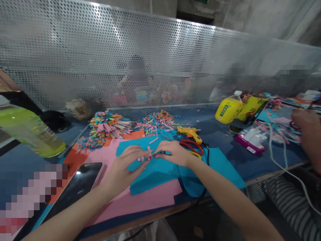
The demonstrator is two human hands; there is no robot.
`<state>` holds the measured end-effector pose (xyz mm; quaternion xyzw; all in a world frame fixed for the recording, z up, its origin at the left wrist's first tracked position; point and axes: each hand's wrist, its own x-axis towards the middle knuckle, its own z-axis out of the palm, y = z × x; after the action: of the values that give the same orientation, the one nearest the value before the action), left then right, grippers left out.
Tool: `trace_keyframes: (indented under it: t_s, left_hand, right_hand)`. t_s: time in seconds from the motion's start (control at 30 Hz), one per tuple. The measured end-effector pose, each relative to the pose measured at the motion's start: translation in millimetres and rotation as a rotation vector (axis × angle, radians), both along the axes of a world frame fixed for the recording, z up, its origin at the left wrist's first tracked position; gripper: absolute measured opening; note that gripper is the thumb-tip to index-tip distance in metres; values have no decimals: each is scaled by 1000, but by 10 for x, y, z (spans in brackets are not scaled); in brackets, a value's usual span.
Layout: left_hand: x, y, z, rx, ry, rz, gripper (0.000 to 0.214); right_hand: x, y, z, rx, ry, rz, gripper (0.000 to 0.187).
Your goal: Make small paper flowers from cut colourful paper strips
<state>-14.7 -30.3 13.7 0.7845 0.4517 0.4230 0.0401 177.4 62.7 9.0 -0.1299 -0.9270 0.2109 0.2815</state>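
My left hand (125, 167) and my right hand (173, 152) meet over a blue paper sheet (160, 170) on the table. Between their fingertips sits a small bundle of coloured paper strips (151, 155), pinched from both sides. A few loose pink strips (144, 157) lie just by my left fingers. Pink sheets (150, 199) lie under the blue one.
Red-handled scissors (192, 146) and a yellow glue gun (190, 133) lie right of my hands. Piles of cut paper pieces (110, 125) sit behind. A dark phone (75, 187) lies at left, a green bottle (30, 132) beyond it. Yellow bottles (229, 108) and another person's hand (307, 130) are at right.
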Motion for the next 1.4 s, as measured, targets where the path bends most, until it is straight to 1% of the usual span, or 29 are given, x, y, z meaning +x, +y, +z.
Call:
trace_keyframes:
  t_s: [0.1,0.2,0.27,0.33,0.47,0.57,0.63,0.77,0.9,0.97,1.07,1.2,1.3,1.4]
  left_hand:
    - [5,2,-4,20,17,-4,25]
    - [7,2,-5,-10,0,-6,24]
    - [-1,4,-7,-76,-36,-7,26]
    - [-15,11,-14,-175,-100,5,29]
    - [-37,34,-33,-375,-279,23,30]
    - [-31,48,-32,-458,-369,7,31]
    - [-22,54,-22,-482,-383,8,32]
    - [-26,67,-7,-459,-387,33,30]
    - [-54,88,-30,-409,-453,30,29]
    - [-61,95,-46,-413,-450,14,27]
    - [-57,98,-56,-431,-413,20,27]
    - [-54,94,-56,-387,-353,59,23]
    - [-49,86,-52,-336,-303,47,20]
    - [-34,71,-41,-338,-276,55,19]
  right_hand:
    - [1,3,-5,10,-6,10,15]
    - [2,-1,-3,13,-23,13,15]
    - [0,-11,3,17,-19,8,14]
    - [-4,-24,10,22,-9,-6,13]
    - [-10,-43,13,16,7,-35,21]
    - [-5,-50,15,-37,17,-17,21]
    - [2,-55,22,-90,23,11,18]
    - [8,-66,45,-167,10,16,16]
    - [1,-67,56,-183,14,-15,19]
    - [1,-65,57,-191,8,-25,19]
    - [12,-63,54,-218,-15,2,14]
    - [31,-62,37,-213,-13,9,15]
    - [34,-57,25,-192,0,-2,16]
    - [31,-50,24,-158,0,-2,15]
